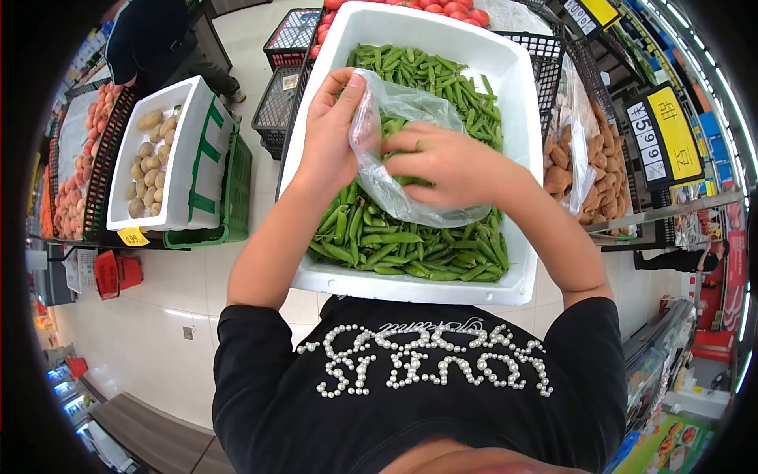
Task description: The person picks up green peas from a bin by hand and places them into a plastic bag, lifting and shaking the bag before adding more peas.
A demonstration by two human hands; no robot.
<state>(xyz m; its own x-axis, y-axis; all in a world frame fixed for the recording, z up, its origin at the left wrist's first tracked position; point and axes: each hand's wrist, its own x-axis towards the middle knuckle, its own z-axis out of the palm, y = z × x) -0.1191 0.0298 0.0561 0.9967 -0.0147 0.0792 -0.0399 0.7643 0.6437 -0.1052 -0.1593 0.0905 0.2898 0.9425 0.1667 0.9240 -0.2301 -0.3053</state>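
A white foam box (517, 87) full of green pea pods (379, 245) stands right in front of me. Over the pods hangs a clear plastic bag (430, 207). My left hand (335, 126) pinches the bag's edge between thumb and fingers on its left side. At the bag's mouth, my right hand (446, 166) has its fingers curled, with green pods at the fingertips. The bag's film and the hand itself hide part of what those fingers hold.
Red tomatoes (450, 9) lie beyond the box. To the right are brown root vegetables (604, 174) and a yellow price sign (673, 134). On the left stand a foam box of potatoes (150, 166), black crates (272, 110) and a person in dark clothes (154, 39).
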